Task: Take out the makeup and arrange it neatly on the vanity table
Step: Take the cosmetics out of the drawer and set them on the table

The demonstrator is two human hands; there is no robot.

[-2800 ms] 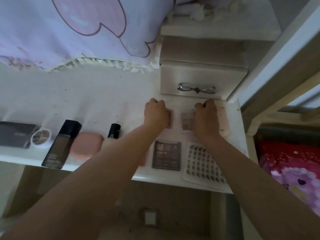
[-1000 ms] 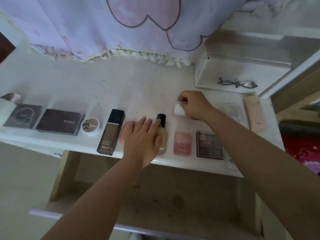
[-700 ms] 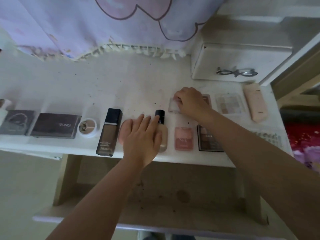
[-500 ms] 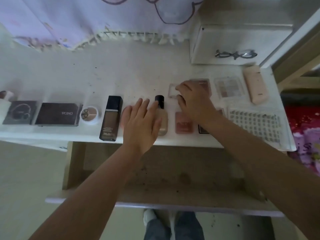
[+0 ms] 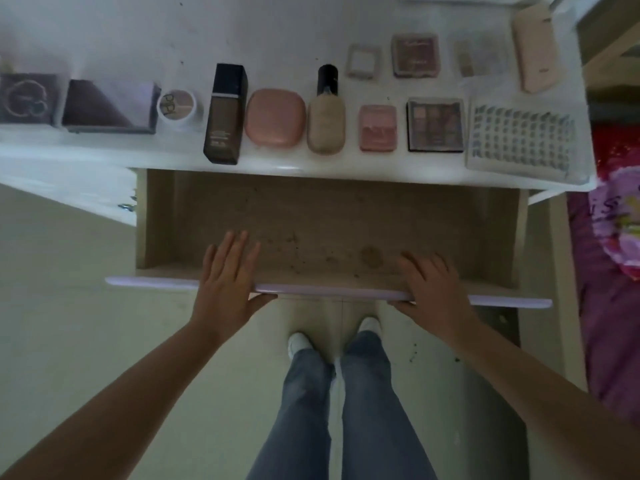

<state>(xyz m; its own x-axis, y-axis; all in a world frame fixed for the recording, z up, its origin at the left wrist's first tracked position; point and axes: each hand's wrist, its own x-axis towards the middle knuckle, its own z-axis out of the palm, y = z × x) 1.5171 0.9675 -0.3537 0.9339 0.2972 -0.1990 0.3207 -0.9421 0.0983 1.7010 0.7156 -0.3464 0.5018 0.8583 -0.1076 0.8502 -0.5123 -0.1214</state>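
White and glossy, the vanity table (image 5: 104, 36) fills the top of the frame with the makeup (image 5: 325, 112) lined along its near edge: boxy dark bottles, rounded pink compacts, flat palettes. Mid-frame, the raw-wood drawer (image 5: 332, 216) stands open, bare and speckled. Left hand (image 5: 227, 282) and right hand (image 5: 431, 292) lie flat-fingered on its lilac front, gripping nothing; pushing evenly with both palms should close it squarely.

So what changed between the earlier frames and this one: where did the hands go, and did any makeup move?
Both hands left the tabletop. The left hand and right hand now rest on the front panel of the open drawer, fingers over its edge. The right hand let go of the small white compact, which lies in the back row. The front row of makeup looks unmoved.
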